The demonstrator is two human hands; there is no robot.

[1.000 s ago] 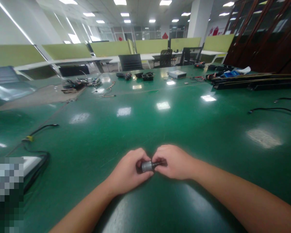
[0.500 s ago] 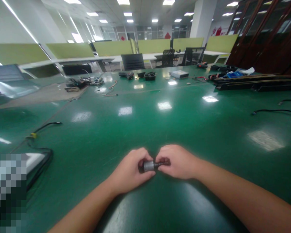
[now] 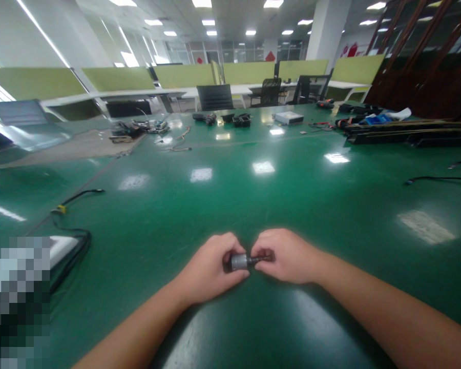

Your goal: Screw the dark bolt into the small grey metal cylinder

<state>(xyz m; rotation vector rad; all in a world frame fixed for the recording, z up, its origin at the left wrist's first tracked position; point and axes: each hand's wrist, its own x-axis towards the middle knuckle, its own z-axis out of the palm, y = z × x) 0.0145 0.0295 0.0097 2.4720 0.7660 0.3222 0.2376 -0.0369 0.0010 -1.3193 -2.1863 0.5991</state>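
Observation:
Just above the green tabletop, close to me, is a small silver-and-black cylinder (image 3: pixel 239 262) with a thin dark shaft (image 3: pixel 252 261) sticking out to the right. My left hand (image 3: pixel 211 269) is curled around the cylinder's black end, with thumb and fingers closed on it. The thin shaft is pinched by the fingertips of my right hand (image 3: pixel 286 256), a narrow gap away from the left. The shaft's far end lies partly inside the right fingers. I cannot tell whether shaft and cylinder are one piece.
The glossy green table (image 3: pixel 230 200) stretches ahead. A black cable (image 3: pixel 80 196) lies at left, beside a pixelated area. Two dark cable ends (image 3: pixel 438 179) reach in from the right. Farther off are a power tool (image 3: pixel 205 119), a silver box (image 3: pixel 289 118) and long black strips (image 3: pixel 399 132).
My view has turned slightly left, so the surroundings sit a little farther right. Both hands keep their hold, and slightly more of the shaft shows between them.

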